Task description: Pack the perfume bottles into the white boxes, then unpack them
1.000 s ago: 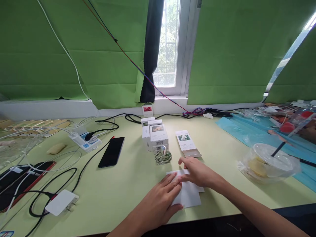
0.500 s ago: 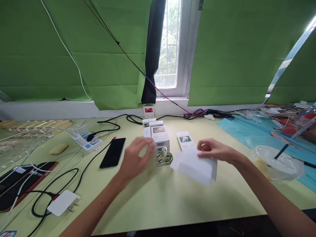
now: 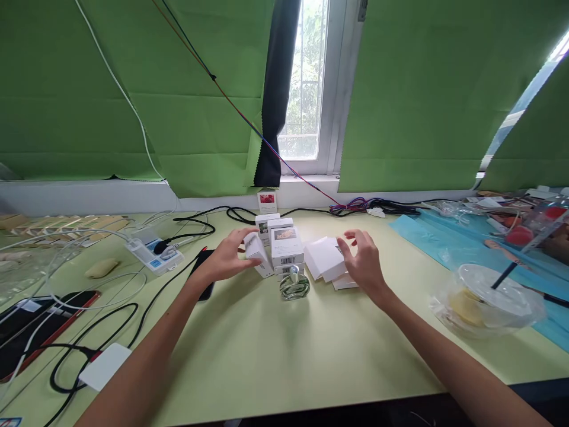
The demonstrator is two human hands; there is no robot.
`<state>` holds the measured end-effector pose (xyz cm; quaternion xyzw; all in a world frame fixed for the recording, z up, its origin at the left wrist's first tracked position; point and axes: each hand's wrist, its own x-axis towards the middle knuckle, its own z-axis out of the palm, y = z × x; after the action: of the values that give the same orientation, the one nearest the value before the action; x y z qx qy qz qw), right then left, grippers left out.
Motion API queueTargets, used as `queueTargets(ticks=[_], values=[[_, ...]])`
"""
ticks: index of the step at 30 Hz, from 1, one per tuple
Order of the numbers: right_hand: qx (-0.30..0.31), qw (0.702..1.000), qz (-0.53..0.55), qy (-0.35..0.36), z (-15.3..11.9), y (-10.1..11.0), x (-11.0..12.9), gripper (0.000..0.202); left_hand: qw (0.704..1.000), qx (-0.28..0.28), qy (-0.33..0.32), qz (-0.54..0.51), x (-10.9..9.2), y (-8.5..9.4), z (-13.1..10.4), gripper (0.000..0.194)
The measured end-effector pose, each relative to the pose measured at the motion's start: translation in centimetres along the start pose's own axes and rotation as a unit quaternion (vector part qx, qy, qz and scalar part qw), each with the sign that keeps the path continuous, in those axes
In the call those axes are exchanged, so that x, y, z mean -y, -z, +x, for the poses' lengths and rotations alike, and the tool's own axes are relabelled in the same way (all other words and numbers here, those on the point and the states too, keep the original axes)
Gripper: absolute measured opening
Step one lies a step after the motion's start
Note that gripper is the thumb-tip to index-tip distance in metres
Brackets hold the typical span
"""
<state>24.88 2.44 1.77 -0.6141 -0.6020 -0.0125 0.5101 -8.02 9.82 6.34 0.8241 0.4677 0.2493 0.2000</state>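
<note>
My left hand (image 3: 231, 255) grips a small white box (image 3: 260, 256) between thumb and fingers; the box leans to the left beside the stack. My right hand (image 3: 363, 264) is open, its fingers curved and apart, at the right edge of the white folded sheets (image 3: 324, 256). Those sheets lie on another white carton (image 3: 344, 281), which is mostly covered. Between my hands stands a clear glass perfume bottle (image 3: 294, 287) with a silver cap. Behind it is a stack of white printed boxes (image 3: 287, 243).
A black phone (image 3: 207, 292) lies under my left wrist. On the left are a power strip (image 3: 155, 255), a white charger (image 3: 104, 366) and tangled cables. To the right sit a bagged lidded cup (image 3: 480, 302) with a straw and blue plastic sheeting (image 3: 438, 237).
My right hand has set the white sheets down on the carton and let go. My left hand has moved slightly up and taken hold of a white box left of the stack.
</note>
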Motion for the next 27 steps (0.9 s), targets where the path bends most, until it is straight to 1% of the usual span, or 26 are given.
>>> queueTargets(ticks=[1, 2, 4, 7, 8, 10, 13, 16, 18, 19, 22, 25, 26, 27], values=[[-0.021, 0.999, 0.014, 0.043, -1.0, 0.2, 0.6, 0.023, 1.0, -0.007, 0.017, 0.017, 0.1, 0.3, -0.8, 0.075], [-0.026, 0.996, 0.032, 0.084, -2.0, 0.4, 1.2, 0.02, 0.999, -0.009, 0.038, 0.032, 0.2, 0.7, -1.7, 0.076], [0.009, 0.982, 0.078, 0.17, -4.3, 0.8, 2.4, 0.017, 0.997, -0.02, 0.065, 0.04, 0.4, 1.3, -3.8, 0.074], [0.145, 0.94, 0.129, 0.282, -7.7, 1.2, 3.7, 0.013, 0.997, -0.018, 0.075, 0.027, 0.6, 2.0, -7.3, 0.068], [0.191, 0.926, 0.123, 0.301, -8.6, 1.2, 4.1, 0.012, 0.997, -0.004, 0.076, 0.03, 0.6, 2.2, -8.5, 0.064], [0.261, 0.908, 0.119, 0.306, -9.8, 1.0, 4.8, 0.023, 0.996, 0.025, 0.068, 0.044, 0.3, 2.3, -10.7, 0.06], [0.337, 0.889, 0.112, 0.288, -10.5, 0.3, 6.0, 0.054, 0.997, 0.027, 0.046, 0.064, -0.6, 1.7, -13.0, 0.062], [0.385, 0.871, 0.088, 0.293, -10.5, -0.7, 7.3, 0.087, 0.997, 0.016, 0.019, 0.076, -2.2, 0.3, -14.2, 0.062], [0.399, 0.864, 0.072, 0.297, -10.4, -1.4, 8.0, 0.096, 0.998, 0.003, 0.006, 0.061, -3.4, -0.8, -14.5, 0.059], [0.403, 0.864, 0.066, 0.296, -10.4, -1.6, 8.2, 0.094, 0.999, -0.007, 0.003, 0.049, -4.0, -1.4, -14.5, 0.058], [0.398, 0.872, 0.053, 0.281, -10.5, -1.7, 8.0, 0.07, 0.999, -0.029, -0.007, 0.013, -5.0, -3.1, -14.7, 0.049], [0.386, 0.879, 0.055, 0.275, -10.4, -1.1, 7.0, 0.061, 0.997, -0.071, -0.021, -0.004, -4.9, -4.5, -14.9, 0.046], [0.385, 0.88, 0.061, 0.273, -10.2, -0.8, 6.6, 0.059, 0.997, -0.072, -0.023, -0.011, -4.7, -4.9, -15.0, 0.047], [0.386, 0.88, 0.069, 0.269, -10.0, -0.5, 6.2, 0.057, 0.998, -0.062, -0.024, -0.019, -4.5, -5.3, -15.1, 0.049]])
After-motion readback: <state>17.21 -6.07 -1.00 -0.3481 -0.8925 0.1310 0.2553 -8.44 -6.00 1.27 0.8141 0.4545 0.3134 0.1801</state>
